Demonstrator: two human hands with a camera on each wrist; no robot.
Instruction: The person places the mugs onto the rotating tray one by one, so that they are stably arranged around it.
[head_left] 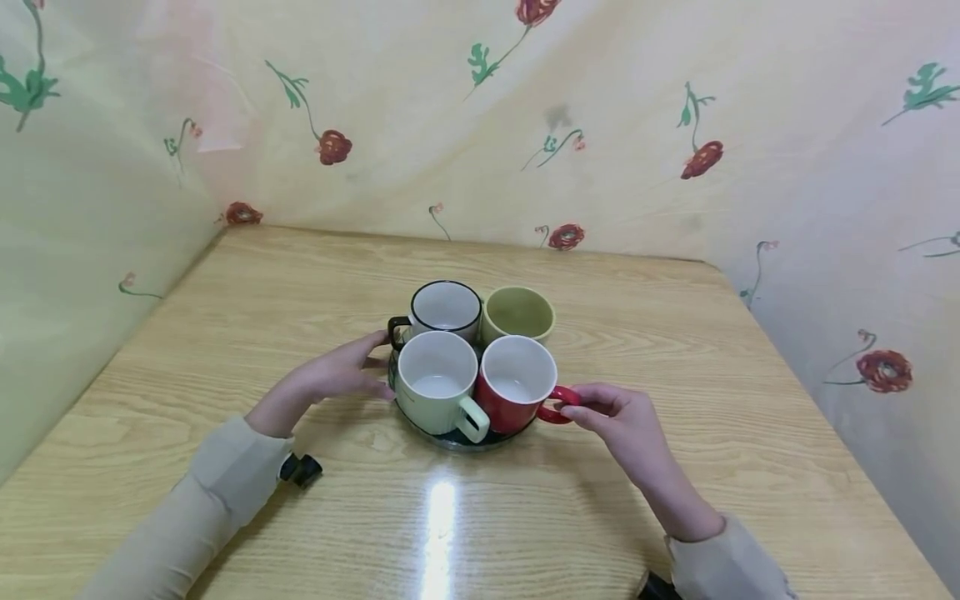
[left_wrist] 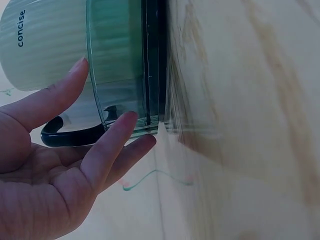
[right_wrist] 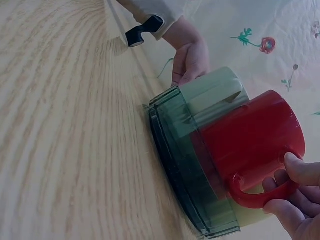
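Four-sided in arrangement, several mugs stand close together in a round tray point(right_wrist: 170, 145) with a see-through green wall and dark base. My right hand point(head_left: 622, 421) pinches the handle of the red mug point(head_left: 498, 404), front right, between thumb and fingers. At front left is a pale green mug point(head_left: 422, 398) marked "concise" in the left wrist view. Behind it stands a white mug with a black rim and handle point(head_left: 447, 307); a yellow-green mug point(head_left: 519, 313) is at back right. With fingers spread, my left hand point(head_left: 341, 371) rests at the tray's left side, fingertips right at its wall.
The tray sits mid-way on a light wood table point(head_left: 300, 533). Flower-patterned sheeting point(head_left: 420, 108) rises behind the table and along both sides. Each wrist wears a small black camera mount point(head_left: 302, 471). A bright light reflection lies on the tabletop in front of the tray.
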